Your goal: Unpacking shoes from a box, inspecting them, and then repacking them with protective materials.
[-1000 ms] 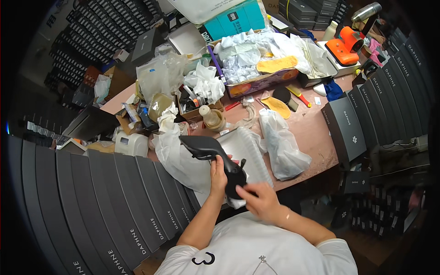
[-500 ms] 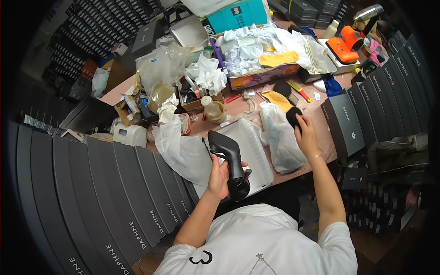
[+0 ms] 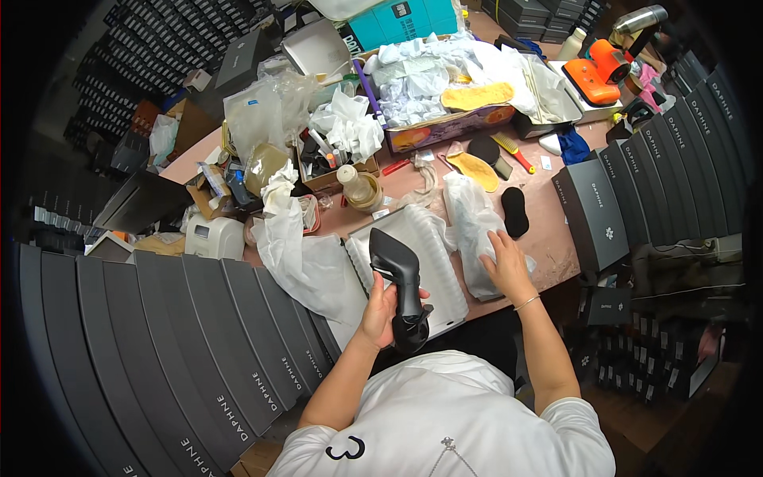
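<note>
With left fingers (image 3: 378,289), clutched a black high-heeled shoe (image 3: 407,290); with right fingers (image 3: 502,250) spread, overlapped a white-wrapped bundle (image 3: 474,226) pointing away lengthwise.

Bare strip is left near right front corner of table (image 3: 556,256), between black oval pad (image 3: 516,212) and grey boxes (image 3: 606,213) along right edge. Front edge is blocked by wrapped bundle (image 3: 470,230) and open white box (image 3: 437,258), latter partly overhung by black shoe (image 3: 408,294); toward back, reach is barred by paper-filled purple box (image 3: 450,131).
</note>
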